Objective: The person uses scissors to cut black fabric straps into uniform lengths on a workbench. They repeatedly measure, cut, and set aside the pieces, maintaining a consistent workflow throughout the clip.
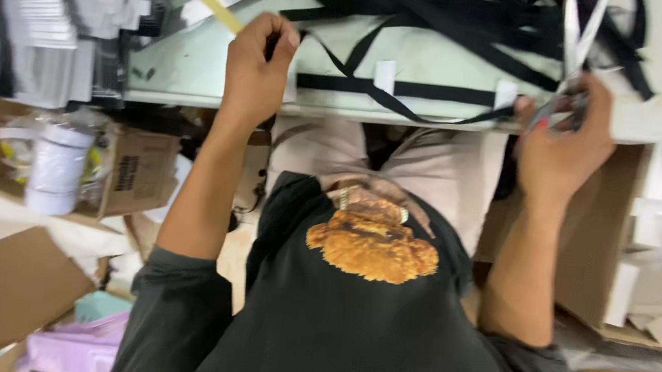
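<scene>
Left hand (pixel 258 63) pinches the flat black fabric strap (pixel 394 88) upper-centre on the pale bench (pixel 195 73), right hand (pixel 565 141) closed on metal scissors (pixel 570 72); strap looks light, limp, best held taut near the ends.

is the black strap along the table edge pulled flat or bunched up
Pulled flat: the black strap runs straight along the table edge between the left hand and right hand, unlike the tangled pile of straps behind.
</scene>
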